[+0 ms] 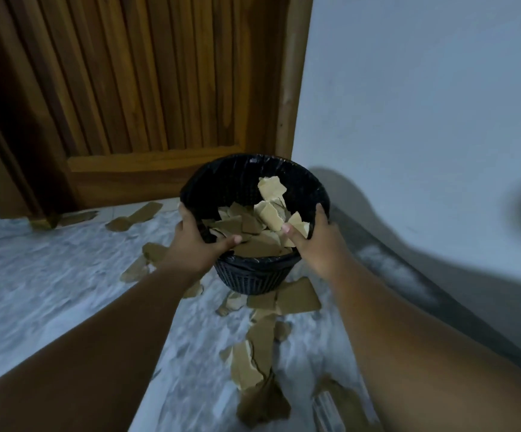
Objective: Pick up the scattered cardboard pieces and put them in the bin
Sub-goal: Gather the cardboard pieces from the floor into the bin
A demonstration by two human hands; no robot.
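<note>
Gripping the rim of the black bin [254,277] with the left hand [194,243] and the right hand [319,241], thumbs hooked inside, fingers curled outside. Between the thumbs, inside the bin, heaped torn cardboard pieces [268,213]. Beneath and around the fingers, more scattered pieces [296,297] on the floor [50,275].

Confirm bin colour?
Black: a woven-look basket bin with a black liner, seen in the head view.

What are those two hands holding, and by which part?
The black bin, held by its rim: the left hand grips the left side, the right hand the right side.
</note>
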